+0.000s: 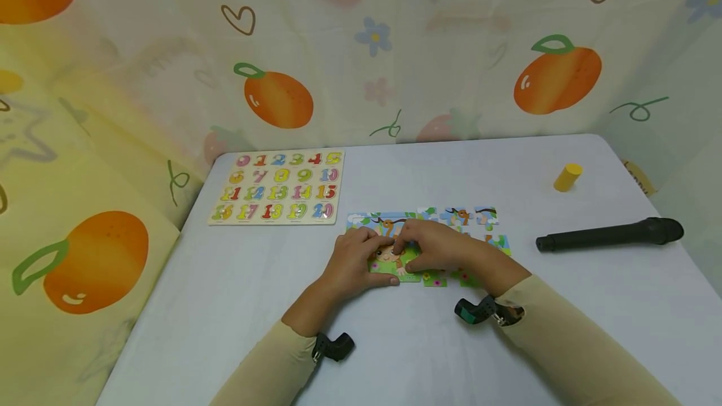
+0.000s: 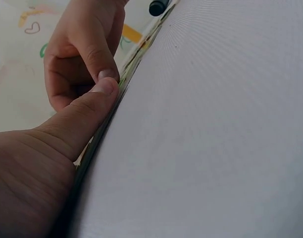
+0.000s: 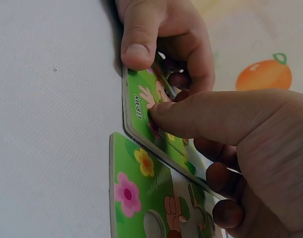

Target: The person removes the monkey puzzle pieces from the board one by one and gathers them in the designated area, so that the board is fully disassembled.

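A picture puzzle board (image 1: 408, 277) with a cartoon scene lies at the middle of the table. Over its left part rests my left hand (image 1: 356, 262), the thumb (image 3: 140, 54) pressing near the board's lower corner and the fingers bent over the picture. Reaching in from the right, my right hand (image 1: 439, 246) pinches a puzzle piece between thumb (image 3: 178, 115) and fingers; that piece is mostly hidden under the fingers. Both hands nearly meet above the board. Beside the board on the right lie several loose puzzle pieces (image 1: 486, 217), including a green flowered one (image 3: 141, 171).
A number board (image 1: 273, 193) lies at the back left. Toward the right are a yellow cylinder (image 1: 568, 177) and a black microphone-shaped object (image 1: 609, 234). Behind the table (image 1: 237, 287) hangs a fruit-printed curtain (image 1: 338, 36).
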